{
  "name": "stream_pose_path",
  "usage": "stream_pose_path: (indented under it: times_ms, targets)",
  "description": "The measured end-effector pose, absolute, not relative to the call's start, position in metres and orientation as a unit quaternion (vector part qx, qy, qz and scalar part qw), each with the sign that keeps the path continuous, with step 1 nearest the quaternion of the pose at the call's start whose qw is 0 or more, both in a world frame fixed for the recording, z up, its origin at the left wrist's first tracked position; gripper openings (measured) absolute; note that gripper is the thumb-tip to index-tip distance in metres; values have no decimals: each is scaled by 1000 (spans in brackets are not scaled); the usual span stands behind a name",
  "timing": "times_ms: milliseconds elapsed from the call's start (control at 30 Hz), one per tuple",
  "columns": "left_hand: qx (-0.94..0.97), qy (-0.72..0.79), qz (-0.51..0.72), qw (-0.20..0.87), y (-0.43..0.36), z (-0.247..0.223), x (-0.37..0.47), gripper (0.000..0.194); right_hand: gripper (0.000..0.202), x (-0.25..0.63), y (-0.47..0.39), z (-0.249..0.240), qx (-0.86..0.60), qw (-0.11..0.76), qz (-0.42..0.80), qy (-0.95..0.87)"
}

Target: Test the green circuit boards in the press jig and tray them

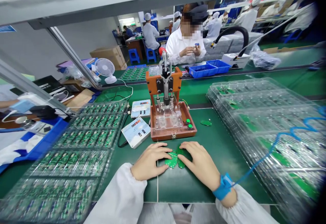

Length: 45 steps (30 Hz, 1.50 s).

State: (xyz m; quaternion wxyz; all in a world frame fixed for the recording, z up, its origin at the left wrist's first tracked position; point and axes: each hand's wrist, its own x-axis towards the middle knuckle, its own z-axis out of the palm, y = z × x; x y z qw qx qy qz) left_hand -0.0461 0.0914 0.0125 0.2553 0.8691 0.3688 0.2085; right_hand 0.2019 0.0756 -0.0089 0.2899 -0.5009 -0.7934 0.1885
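Two small green circuit boards lie side by side over the green mat, just in front of a test fixture. My left hand has its fingertips and thumb closed on the edge of the left circuit board. On the other side, my right hand, with a blue wrist strap, grips the right circuit board between thumb and fingers. The test fixture has an orange frame, a red-knobbed lever, a clear press plate and a brown base with two green buttons. Its plate appears raised.
Trays of circuit boards stand at left; stacked clear trays at right. A single board lies beside the fixture. Two meter boxes sit left of it. A coiled blue cord crosses the right side. A co-worker sits opposite.
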Motion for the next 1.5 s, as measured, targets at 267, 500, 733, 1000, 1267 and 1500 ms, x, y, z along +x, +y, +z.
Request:
stream_pose_path:
  times_ms: [267,500,733,1000,1267,1500]
  targets:
    - [841,347,348,225,92,37,-50,20,22,211,84,18,-434,387,193,-791]
    - [821,406,388,106,159,60,-56,17,20,215,172,54,-379,388,153,-826]
    - [834,419,343,106,184,56,-49,17,18,207,206,43,-347,357,159,-853]
    - [847,398,340,90,182,54,-47,10,19,206,196,39,-331,378,172,-848]
    - [796,409,444,33,156,43,-35,14,17,212,206,71,-402,556,134,-715]
    - [911,205,356,-24,132,16,6,24,33,179,280,193,-351,611,96,-703]
